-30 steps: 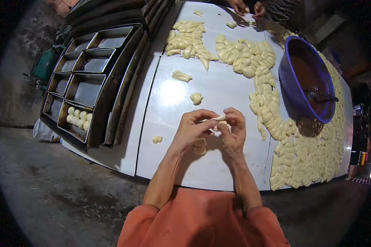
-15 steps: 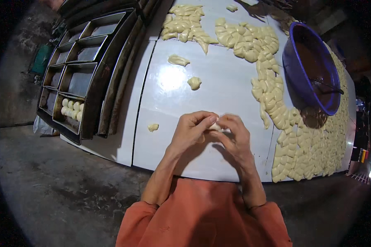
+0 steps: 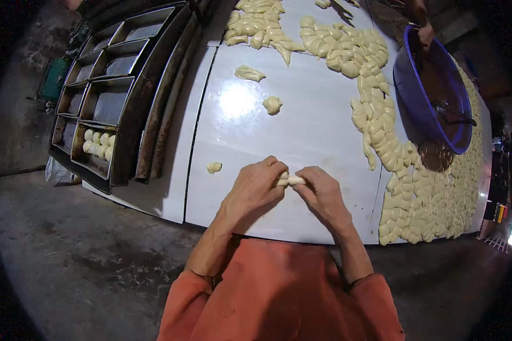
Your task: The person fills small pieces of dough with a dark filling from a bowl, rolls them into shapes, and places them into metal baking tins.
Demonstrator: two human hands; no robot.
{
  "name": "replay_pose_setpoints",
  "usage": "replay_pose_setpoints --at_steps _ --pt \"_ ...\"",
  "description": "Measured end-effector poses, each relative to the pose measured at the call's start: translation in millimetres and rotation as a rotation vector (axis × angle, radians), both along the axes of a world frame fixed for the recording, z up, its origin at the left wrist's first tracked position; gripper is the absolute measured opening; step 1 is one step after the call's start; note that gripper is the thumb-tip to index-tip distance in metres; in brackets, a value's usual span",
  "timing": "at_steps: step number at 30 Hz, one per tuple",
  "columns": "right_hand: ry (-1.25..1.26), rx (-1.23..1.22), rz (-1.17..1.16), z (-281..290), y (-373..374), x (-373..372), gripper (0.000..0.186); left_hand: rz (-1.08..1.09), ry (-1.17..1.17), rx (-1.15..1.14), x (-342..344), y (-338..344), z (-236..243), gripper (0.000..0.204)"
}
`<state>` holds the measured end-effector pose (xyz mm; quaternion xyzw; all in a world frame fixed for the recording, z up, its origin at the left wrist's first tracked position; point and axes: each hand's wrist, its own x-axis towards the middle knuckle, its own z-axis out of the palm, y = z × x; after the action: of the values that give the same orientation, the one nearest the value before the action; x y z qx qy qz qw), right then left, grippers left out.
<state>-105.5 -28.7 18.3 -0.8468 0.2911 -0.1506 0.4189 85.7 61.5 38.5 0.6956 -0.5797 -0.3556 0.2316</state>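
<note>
Between my hands a small pale piece of dough is stretched, narrow in the middle. My left hand is closed round one end of it. On the other end, the fingers of my right hand are pinched. Both hands are just over the white table, near its front edge. A small dough scrap lies to the left of my left hand. Farther off are a round dough lump and a flattened dough piece.
At the left stand dark metal baking pans; one compartment holds several dough balls. Cut dough pieces cover the table's right side. A tilted purple basin with brown contents stands there, another person's hand at its rim.
My hands have moved apart a little, drawing out the dough between them. Another person's hand has come in at the purple basin's far rim.
</note>
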Motion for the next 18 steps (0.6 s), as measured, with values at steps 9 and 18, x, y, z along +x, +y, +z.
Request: replay_pose_setpoints --at_steps 9,18 --pt "0.051 -0.193 0.117 0.3 17.5 36.5 0.028 0.033 -0.233 0.078 20.4 44.3 19.2 0.048" --pt "0.017 -0.343 -0.214 1.6 -58.4 138.8 0.039 0.299 0.007 0.042 46.1 46.6 14.1 0.087"
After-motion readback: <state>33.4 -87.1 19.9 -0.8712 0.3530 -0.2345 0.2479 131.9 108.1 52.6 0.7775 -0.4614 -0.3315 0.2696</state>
